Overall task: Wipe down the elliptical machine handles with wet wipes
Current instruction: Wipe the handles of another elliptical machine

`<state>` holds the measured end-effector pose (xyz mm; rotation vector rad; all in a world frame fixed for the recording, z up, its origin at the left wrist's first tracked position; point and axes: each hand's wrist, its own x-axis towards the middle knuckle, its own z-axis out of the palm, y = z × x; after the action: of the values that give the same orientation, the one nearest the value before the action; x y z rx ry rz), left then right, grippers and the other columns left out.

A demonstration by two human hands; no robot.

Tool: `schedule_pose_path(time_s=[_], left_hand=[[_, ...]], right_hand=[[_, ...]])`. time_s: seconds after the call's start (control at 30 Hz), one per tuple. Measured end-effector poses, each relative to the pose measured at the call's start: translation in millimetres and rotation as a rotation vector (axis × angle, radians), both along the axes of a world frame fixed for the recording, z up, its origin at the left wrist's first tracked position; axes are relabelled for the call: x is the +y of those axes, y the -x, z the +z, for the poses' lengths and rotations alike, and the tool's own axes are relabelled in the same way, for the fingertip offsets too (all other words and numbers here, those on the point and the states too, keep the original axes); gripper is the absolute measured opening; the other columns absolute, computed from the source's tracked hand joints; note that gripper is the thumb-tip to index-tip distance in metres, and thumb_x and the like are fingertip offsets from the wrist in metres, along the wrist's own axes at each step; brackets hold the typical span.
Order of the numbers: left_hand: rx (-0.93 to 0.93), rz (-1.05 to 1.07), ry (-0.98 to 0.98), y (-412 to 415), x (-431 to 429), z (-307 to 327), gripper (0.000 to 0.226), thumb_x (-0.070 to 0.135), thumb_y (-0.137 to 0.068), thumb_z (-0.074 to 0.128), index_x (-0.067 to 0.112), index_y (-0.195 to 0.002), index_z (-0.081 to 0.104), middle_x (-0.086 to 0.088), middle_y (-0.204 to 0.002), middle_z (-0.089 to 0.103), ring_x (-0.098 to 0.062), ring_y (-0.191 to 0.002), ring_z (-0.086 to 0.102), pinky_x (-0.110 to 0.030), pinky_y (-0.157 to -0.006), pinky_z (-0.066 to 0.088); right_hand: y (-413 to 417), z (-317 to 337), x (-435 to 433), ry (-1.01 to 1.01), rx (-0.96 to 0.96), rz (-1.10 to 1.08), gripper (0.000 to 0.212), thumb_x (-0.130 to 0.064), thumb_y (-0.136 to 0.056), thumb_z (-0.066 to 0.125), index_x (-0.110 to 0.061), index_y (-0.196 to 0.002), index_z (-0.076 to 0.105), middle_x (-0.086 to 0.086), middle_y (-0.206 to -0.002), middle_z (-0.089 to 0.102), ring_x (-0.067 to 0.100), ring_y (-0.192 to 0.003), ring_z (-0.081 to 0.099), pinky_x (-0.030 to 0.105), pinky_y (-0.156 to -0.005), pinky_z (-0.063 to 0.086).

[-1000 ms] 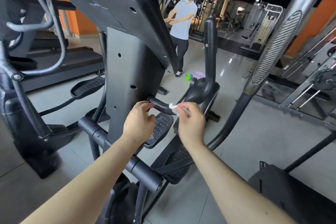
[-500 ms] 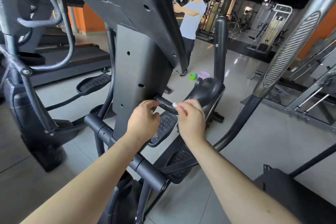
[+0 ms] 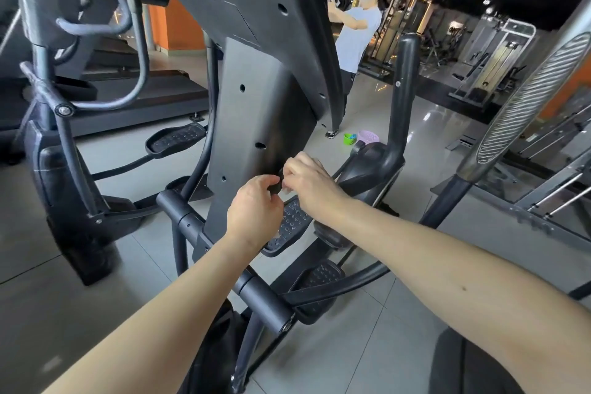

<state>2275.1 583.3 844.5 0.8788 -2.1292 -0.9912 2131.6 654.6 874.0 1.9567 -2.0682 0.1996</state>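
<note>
Head view: glossy tiled gym floor (image 3: 351, 361)

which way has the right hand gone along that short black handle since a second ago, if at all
Yes. The right hand has slid along the short black handle toward the grey console post, closing on the left hand.

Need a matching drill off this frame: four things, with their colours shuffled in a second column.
Things:
1 cup
2 basket
3 wall
4 ribbed handle

Colours:
A silver
B orange
C green
D pink

Pairs: 1-C; 2-D; 3-B; 4-A
</note>
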Motion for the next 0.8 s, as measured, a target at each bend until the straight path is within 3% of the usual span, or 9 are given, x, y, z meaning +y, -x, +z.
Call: schedule_pose_path(time_s=[0.13,0.2,0.3,0.4,0.53,0.6,0.67,0.73,0.8], left_hand=[[-0.012,0.004,-0.008,4,4,4,0.044,0.009,-0.093,0.052,0.018,-0.135,0.062,-0.003,-0.131,0.066,-0.022,-0.117,0.062,-0.039,-0.096,0.053],[-0.020,0.008,-0.005,6,6,6,0.044,0.009,-0.093,0.052,0.018,-0.134,0.062,-0.002,-0.133,0.065,-0.024,-0.117,0.062,-0.041,-0.096,0.053],[-0.024,0.001,0.018,9,11,9,0.042,0.008,-0.093,0.053,0.018,-0.133,0.063,0.001,-0.135,0.062,-0.024,-0.115,0.062,-0.041,-0.094,0.054],[-0.028,-0.014,0.034,12,15,10,0.042,0.009,-0.094,0.053,0.017,-0.134,0.063,0.004,-0.140,0.058,-0.022,-0.117,0.062,-0.042,-0.096,0.054],[-0.036,-0.020,0.036,14,19,8,0.042,0.010,-0.092,0.053,0.019,-0.132,0.065,0.008,-0.141,0.057,-0.021,-0.115,0.063,-0.043,-0.096,0.054],[-0.040,-0.025,0.036,14,20,7,0.042,0.009,-0.092,0.053,0.018,-0.131,0.065,0.008,-0.141,0.057,-0.021,-0.114,0.063,-0.043,-0.095,0.054],[-0.044,-0.029,0.047,14,20,7,0.042,0.009,-0.092,0.053,0.017,-0.131,0.065,0.007,-0.142,0.057,-0.021,-0.113,0.064,-0.041,-0.094,0.054],[-0.045,-0.031,0.050,15,19,6,0.041,0.008,-0.092,0.054,0.017,-0.131,0.066,0.007,-0.141,0.057,-0.021,-0.112,0.064,-0.040,-0.093,0.055],[-0.045,-0.031,0.052,17,18,6,0.041,0.008,-0.091,0.054,0.016,-0.130,0.066,0.006,-0.141,0.057,-0.021,-0.111,0.064,-0.040,-0.092,0.055]], right_hand=[[5,3,18,-0.052,0.128,0.078,0.013,0.007,-0.086,0.058,-0.003,-0.080,0.063,0.012,-0.096,0.053,0.036,-0.093,0.051,0.045,-0.075,0.048],[10,4,30,-0.029,0.165,0.115,0.021,-0.004,-0.093,0.044,-0.003,-0.079,0.060,0.014,-0.097,0.056,0.038,-0.090,0.052,0.045,-0.077,0.048],[12,0,47,-0.026,0.161,0.110,0.019,-0.006,-0.093,0.047,0.000,-0.081,0.061,0.015,-0.098,0.058,0.032,-0.094,0.047,0.040,-0.083,0.045],[19,-4,58,-0.041,0.133,0.083,0.035,-0.020,-0.098,0.031,-0.002,-0.093,0.060,0.017,-0.106,0.058,0.035,-0.099,0.050,0.046,-0.087,0.047],[35,-12,80,-0.059,0.104,0.032,0.029,-0.019,-0.101,0.034,-0.005,-0.092,0.059,0.014,-0.104,0.057,0.035,-0.096,0.052,0.052,-0.085,0.048],[45,-14,94,0.013,0.100,-0.028,0.022,-0.015,-0.102,0.042,-0.007,-0.089,0.059,0.009,-0.102,0.054,0.029,-0.097,0.049,0.047,-0.086,0.045],[44,-14,109,0.122,-0.071,-0.188,0.013,-0.013,-0.101,0.055,-0.010,-0.089,0.059,0.001,-0.101,0.048,0.021,-0.095,0.045,0.038,-0.087,0.040],[33,-23,114,0.378,-0.405,-0.353,0.008,-0.007,-0.095,0.064,-0.009,-0.088,0.067,-0.001,-0.099,0.051,0.016,-0.092,0.050,0.027,-0.084,0.040],[16,-35,106,0.640,-0.602,-0.436,0.011,0.000,-0.090,0.070,-0.008,-0.090,0.077,-0.001,-0.099,0.057,0.010,-0.090,0.057,0.019,-0.086,0.044]])
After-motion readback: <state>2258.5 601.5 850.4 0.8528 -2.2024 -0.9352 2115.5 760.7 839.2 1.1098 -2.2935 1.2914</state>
